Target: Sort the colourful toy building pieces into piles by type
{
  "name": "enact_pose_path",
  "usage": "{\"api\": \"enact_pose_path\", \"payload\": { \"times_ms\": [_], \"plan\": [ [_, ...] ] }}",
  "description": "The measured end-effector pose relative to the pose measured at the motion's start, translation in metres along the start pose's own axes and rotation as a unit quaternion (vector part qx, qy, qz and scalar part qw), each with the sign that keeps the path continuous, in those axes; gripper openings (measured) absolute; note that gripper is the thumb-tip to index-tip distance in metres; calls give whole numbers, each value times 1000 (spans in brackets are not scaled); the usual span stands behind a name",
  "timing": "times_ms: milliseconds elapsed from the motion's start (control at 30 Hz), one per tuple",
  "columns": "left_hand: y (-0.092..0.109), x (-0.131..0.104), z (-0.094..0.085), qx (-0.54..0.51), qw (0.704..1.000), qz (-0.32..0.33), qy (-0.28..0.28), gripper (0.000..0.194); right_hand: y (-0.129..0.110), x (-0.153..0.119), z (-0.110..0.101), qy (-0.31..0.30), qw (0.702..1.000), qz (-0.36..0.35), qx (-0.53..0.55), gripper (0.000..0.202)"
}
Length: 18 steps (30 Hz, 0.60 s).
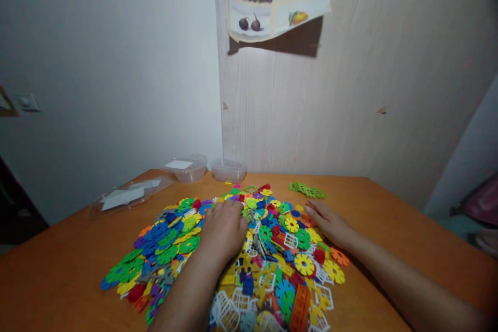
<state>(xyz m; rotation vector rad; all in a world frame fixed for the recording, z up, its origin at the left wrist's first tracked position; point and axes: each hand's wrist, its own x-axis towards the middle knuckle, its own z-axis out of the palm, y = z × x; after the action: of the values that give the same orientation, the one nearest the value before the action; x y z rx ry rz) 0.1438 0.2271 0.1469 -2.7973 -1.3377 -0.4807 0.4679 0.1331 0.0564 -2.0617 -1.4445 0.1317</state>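
Atop the toy pile (268, 238) spreading over the table (392, 223), I'm resting the left hand (223, 225), its fingertips curling out of sight, so I cannot tell whether it's gripping anything. At the pile's right edge, the right hand (329, 222) is lying, fingers extended, gripping nothing. Behind the pile, two tubs (229, 178) are standing.

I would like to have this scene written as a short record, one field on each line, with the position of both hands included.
Surface: orange-brown table
Main content: spread pile of plastic pieces in many colours, with notched discs, bricks and white lattice pieces
Left hand: palm down over the pile; fingertips hidden
Right hand: at the pile's right edge, fingers extended
Set apart: green pieces beyond the right hand
Far edge: clear tub with white label, clear box
Wall: poster with four fruit pictures
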Motion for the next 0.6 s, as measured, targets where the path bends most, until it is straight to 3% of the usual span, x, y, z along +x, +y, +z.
{"api": "enact_pose_path", "payload": {
  "times_ms": [300, 600],
  "plan": [
    [3, -1, 18, -54, 997, 60, -10, 45, -54, 4, 30, -92, 995, -41, -7, 88],
    [-8, 0, 27, -51, 998, 22, -21, 53, -83, 16, 54, -105, 989, -101, 18, 77]
  ]
}}
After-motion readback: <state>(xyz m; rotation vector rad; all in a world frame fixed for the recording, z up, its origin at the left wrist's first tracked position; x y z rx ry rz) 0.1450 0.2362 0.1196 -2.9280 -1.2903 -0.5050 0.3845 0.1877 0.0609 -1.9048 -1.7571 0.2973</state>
